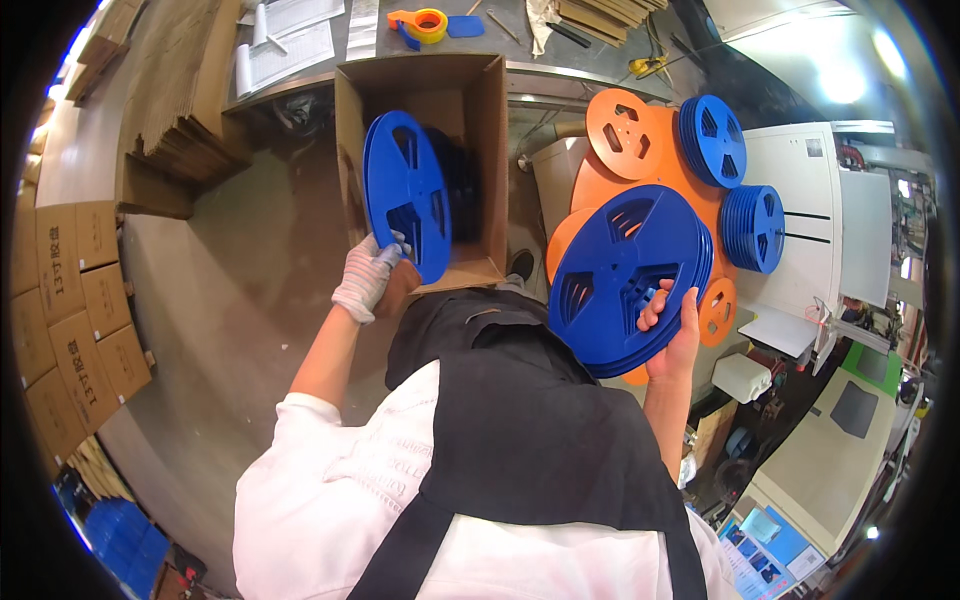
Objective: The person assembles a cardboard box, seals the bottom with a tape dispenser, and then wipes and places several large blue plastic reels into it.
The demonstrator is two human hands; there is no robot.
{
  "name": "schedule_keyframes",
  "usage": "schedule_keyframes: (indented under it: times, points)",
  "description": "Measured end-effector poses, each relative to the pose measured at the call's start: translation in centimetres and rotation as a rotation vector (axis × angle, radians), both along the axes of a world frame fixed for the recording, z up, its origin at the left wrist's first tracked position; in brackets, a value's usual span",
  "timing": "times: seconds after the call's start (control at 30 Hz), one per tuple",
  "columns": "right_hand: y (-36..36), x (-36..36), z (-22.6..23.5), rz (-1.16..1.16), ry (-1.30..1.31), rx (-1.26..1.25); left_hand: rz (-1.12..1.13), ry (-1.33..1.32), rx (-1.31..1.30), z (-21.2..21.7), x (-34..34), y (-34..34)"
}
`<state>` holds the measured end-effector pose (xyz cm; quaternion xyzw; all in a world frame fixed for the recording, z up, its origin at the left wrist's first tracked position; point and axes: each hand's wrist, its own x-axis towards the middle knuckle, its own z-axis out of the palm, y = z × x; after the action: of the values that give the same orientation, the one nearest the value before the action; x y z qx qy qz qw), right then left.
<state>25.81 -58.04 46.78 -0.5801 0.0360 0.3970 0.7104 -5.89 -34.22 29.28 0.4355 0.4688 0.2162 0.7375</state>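
Note:
My left hand, in a pale striped glove, grips the lower edge of a blue reel, with its fingers at one of the cutouts. That reel is tilted on edge over the mouth of an open cardboard box; another blue disc seems to sit right behind it. Dark shade hides much of the box's inside. On the right, my bare right hand reaches into a cutout of a stack of large blue reels, fingers curled round it. Orange reels lie behind and under that stack.
Two more stacks of smaller blue reels stand at the right. A grey workbench behind the box carries papers, orange tape and flat cardboard. Folded cartons and stacked closed boxes line the left. Machinery stands at far right.

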Motion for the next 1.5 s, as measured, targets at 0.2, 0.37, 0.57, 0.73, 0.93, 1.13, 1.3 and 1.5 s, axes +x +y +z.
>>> schedule_keyframes:
  times: [0.2,0.37,0.57,0.73,0.93,1.13,1.3,1.5]
  points:
    - [-0.5,-0.5,-0.3,0.015,-0.010,-0.002,-0.076,0.192,0.095,-4.8,2.5,-0.1]
    - [-0.5,-0.9,-0.3,0.019,-0.002,0.014,-0.312,0.271,0.184,-11.2,7.9,-0.2]
    - [-1.8,-0.8,0.5,0.064,-0.002,0.293,-0.211,0.151,0.023,-7.2,10.0,-0.9]
    - [-3.1,0.5,2.1,0.032,0.021,0.541,-0.107,-0.119,-0.507,-2.1,6.5,-2.2]
    - [-3.0,0.8,2.4,0.073,0.170,0.805,-0.414,-0.399,-0.884,-10.4,1.9,-6.4]
    - [-1.1,0.0,2.5,0.059,0.316,0.912,0.154,-0.399,-0.310,1.6,2.5,-1.2]
    - [0.9,-0.4,2.6,0.042,0.378,0.903,0.181,-0.335,0.236,8.4,5.2,0.2]
    - [1.8,-0.4,3.2,0.071,0.427,0.893,-0.869,-0.054,1.366,12.7,8.2,-1.6]
